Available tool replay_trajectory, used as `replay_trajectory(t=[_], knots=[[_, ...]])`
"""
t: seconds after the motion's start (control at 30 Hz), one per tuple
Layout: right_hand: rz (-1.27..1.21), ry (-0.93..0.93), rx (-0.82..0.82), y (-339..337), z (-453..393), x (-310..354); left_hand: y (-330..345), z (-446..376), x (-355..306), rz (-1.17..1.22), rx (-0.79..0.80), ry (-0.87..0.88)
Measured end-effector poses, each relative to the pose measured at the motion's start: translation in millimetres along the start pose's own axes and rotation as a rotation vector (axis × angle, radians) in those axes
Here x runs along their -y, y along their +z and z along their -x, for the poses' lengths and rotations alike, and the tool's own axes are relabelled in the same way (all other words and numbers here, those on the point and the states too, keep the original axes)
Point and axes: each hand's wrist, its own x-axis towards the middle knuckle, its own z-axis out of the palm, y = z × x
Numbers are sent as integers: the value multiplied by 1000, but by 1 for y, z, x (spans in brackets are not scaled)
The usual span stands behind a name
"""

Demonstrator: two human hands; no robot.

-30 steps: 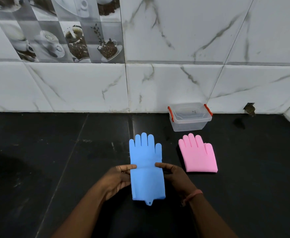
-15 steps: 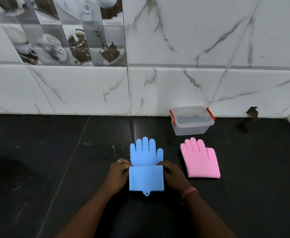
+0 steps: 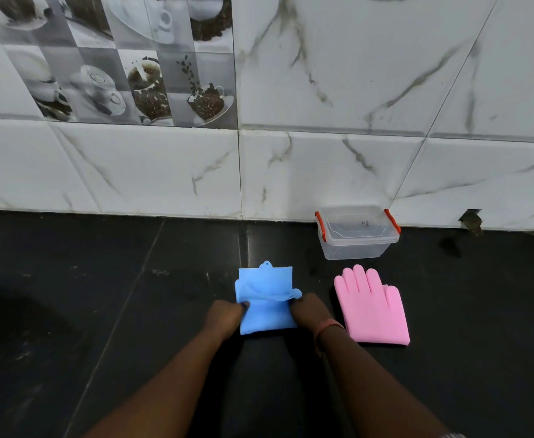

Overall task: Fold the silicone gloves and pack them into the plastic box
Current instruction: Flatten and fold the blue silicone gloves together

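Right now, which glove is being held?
The blue glove, pinched by both the left hand and right hand. The pink glove lies untouched beside it.

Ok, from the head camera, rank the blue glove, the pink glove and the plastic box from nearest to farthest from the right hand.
1. Blue glove: gripped by the right hand on its right edge.
2. Pink glove: lying flat just to that hand's right, not touching it.
3. Plastic box: farther back, against the wall.
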Motion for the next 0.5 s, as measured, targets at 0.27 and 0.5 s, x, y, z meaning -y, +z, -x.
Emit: replay_trajectory(t=[0.27, 0.5], knots=[[-73, -132, -24, 3, 2, -9, 7, 9, 16, 79, -39, 165], [-156, -282, -146, 12, 10, -18, 6, 18, 29, 167, -25, 316]])
